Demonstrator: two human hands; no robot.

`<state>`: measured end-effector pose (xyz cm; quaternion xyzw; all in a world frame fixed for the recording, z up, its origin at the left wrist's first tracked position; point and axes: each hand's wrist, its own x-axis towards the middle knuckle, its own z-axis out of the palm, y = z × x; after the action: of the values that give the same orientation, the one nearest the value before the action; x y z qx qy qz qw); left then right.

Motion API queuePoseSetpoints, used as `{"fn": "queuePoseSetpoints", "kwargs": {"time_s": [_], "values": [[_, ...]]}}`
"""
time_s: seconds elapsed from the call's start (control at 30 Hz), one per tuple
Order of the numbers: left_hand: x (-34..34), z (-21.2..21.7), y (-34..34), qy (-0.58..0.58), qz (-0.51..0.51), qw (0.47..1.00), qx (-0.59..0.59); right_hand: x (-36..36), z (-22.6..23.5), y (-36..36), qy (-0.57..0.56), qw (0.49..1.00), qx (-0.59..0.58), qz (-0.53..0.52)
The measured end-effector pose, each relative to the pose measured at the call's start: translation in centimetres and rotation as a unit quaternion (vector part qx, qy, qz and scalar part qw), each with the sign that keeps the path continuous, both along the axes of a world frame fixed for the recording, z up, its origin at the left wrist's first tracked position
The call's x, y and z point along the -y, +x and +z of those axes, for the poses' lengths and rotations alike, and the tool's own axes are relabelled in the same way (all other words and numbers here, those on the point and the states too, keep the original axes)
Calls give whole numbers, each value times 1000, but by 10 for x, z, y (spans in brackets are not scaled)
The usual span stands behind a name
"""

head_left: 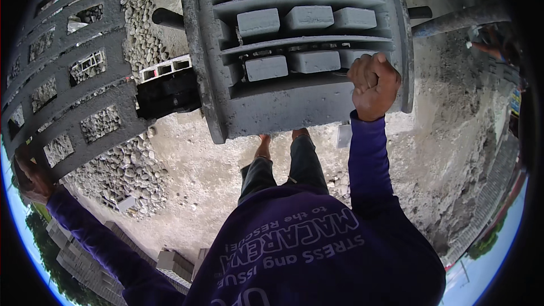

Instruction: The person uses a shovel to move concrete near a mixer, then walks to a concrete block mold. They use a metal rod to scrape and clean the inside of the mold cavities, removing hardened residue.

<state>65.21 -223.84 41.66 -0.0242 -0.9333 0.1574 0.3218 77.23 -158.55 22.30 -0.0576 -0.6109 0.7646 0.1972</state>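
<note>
While the left hand (pixel 35 178) meets the frame (pixel 67 101) at nine o'clock, its grip unclear, the right hand (pixel 375 88) is a fist at two, over the mould (pixel 289 107). Both pieces, twelve and ten, look heavy, stiff and gritty, best held by bare edges; the blocks (pixel 309 18) beyond could chip.

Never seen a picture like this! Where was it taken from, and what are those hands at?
These are a person's own two bare hands. A wide fisheye camera on the person's head looks down, so straight edges bend. Ahead is a grey frame with rows of rectangular blocks. To its left is a grey panel with openings; pebbles lie on the pale ground below. The left hand is at the panel's near corner, its grip unclear. The right hand is curled closed at the frame's near right; whether it holds anything is hard to tell.
</note>
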Motion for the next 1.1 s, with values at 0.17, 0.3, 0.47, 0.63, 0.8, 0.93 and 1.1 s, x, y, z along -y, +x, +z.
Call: {"fn": "queuePoseSetpoints", "kwargs": {"time_s": [0.17, 0.3, 0.47, 0.63, 0.8, 0.93, 1.1], "values": [[-8, -9, 8, 190, 23, 981, -19, 8, 63, 17, -84, 993, -45, 70], [-14, -5, 0, 190, 3, 982, -8, 19, -5, 26, 90, 994, 56, 25], [-15, -8, 3, 192, -11, 981, -13, 6, 40, 30, -29, 996, -9, 82], [10, -19, -3, 190, -63, 979, -29, 8, 15, -3, -46, 998, 33, 4], [3, -15, 1, 182, -17, 982, -38, 10, 22, -12, -30, 997, 28, 64], [-36, -6, 2, 119, 32, 992, -28, 17, -29, 1, -17, 998, 58, -11], [-30, -9, 8, 287, -3, 957, -35, 22, -17, 20, -38, 998, -38, 41]]}}
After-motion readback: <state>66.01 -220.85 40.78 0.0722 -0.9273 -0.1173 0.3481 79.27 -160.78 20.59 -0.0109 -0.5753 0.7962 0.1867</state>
